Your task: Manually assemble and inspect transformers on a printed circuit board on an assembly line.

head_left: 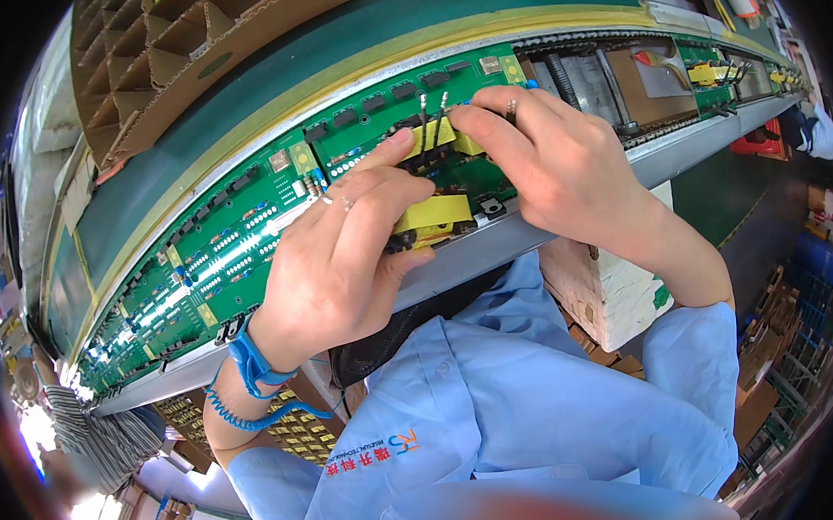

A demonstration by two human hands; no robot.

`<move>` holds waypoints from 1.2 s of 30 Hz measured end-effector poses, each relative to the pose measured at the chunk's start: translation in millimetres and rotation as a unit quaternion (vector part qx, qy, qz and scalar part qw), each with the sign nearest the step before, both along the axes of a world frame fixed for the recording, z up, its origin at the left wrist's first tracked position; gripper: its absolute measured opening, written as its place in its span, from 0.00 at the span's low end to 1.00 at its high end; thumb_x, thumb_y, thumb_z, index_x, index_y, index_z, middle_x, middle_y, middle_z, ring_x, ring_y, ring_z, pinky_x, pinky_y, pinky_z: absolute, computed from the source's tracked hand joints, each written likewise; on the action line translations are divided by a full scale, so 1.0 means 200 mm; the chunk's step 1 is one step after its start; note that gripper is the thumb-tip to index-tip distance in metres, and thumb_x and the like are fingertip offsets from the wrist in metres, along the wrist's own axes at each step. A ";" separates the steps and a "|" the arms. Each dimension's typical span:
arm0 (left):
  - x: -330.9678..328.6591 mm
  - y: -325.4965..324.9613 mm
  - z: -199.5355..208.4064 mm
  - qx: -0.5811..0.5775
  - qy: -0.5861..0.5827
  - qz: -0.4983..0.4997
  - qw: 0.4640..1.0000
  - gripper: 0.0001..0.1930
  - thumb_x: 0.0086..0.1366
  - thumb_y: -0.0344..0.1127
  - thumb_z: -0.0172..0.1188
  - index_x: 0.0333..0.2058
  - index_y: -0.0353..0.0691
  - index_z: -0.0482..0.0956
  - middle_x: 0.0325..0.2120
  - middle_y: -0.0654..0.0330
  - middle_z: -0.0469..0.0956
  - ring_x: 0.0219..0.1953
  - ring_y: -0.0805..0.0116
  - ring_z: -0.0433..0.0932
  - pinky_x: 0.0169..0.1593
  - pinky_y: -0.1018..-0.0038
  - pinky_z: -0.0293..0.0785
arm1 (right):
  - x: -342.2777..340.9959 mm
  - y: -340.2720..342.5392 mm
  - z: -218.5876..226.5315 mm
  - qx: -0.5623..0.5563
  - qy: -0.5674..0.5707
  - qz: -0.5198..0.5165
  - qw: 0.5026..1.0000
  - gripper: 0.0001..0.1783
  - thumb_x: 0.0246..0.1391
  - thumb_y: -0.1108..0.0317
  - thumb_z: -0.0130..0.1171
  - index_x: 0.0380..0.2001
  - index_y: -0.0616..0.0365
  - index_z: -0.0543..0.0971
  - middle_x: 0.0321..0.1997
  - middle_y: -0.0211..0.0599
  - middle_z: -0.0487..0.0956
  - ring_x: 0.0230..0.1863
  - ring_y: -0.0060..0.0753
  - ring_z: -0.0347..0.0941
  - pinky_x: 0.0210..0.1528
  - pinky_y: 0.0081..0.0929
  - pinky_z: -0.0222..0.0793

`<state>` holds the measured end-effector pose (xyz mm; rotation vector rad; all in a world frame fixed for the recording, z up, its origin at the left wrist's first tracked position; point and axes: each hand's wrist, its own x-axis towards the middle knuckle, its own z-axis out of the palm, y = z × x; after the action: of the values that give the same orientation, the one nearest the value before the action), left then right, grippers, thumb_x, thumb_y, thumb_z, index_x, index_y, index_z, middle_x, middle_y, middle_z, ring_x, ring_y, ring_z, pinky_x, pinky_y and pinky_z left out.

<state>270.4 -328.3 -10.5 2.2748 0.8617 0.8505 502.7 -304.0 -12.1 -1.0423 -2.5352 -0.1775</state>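
Upper yellow component [434, 138] lies between your left hand [331, 247] and right hand [569, 164], long axis roughly hand-to-hand; fingers of both bent, grip indeterminable.

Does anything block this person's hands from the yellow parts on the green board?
Nothing visible does. The left hand is at the lower yellow part; the right hand is near the upper yellow part. Two thin upright leads rise between the hands but seem to leave room.

Yellow component [442, 211], partly behind left hand [335, 261]
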 end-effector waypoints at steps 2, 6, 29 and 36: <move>0.04 0.02 0.02 0.000 0.003 -0.007 1.000 0.27 0.42 0.23 0.69 0.44 0.31 0.71 0.40 0.46 0.76 0.53 0.46 0.75 0.47 0.63 0.77 | 0.05 0.02 0.00 -0.024 0.017 0.024 0.999 0.15 0.45 0.72 0.57 0.39 0.60 0.75 0.34 0.36 0.74 0.31 0.31 0.74 0.24 0.23 0.73; 0.11 0.06 0.05 0.026 0.032 -0.031 0.999 0.25 0.44 0.26 0.69 0.43 0.32 0.72 0.39 0.49 0.75 0.52 0.49 0.76 0.47 0.63 0.77 | 0.11 0.00 0.04 -0.054 -0.013 -0.009 0.998 0.21 0.45 0.73 0.55 0.46 0.64 0.75 0.39 0.39 0.74 0.35 0.34 0.75 0.28 0.23 0.74; 0.01 0.28 0.08 -0.052 0.004 -0.121 0.991 0.12 0.51 0.25 0.64 0.35 0.32 0.75 0.29 0.53 0.78 0.42 0.48 0.81 0.42 0.65 0.83 | 0.02 0.03 0.00 -0.111 0.058 -0.085 0.989 0.11 0.46 0.72 0.59 0.36 0.59 0.80 0.38 0.50 0.79 0.32 0.46 0.81 0.25 0.24 0.77; -0.01 0.29 0.04 -0.018 0.005 -0.134 0.991 0.09 0.55 0.28 0.62 0.35 0.33 0.75 0.29 0.53 0.79 0.42 0.48 0.81 0.42 0.66 0.84 | 0.00 0.04 -0.01 -0.126 0.069 -0.090 0.986 0.12 0.47 0.72 0.59 0.37 0.59 0.80 0.38 0.51 0.80 0.31 0.46 0.81 0.21 0.22 0.75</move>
<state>269.1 -270.3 -1.8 2.2971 0.5536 0.6970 503.2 -295.9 -14.2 -1.3323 -2.3799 0.1654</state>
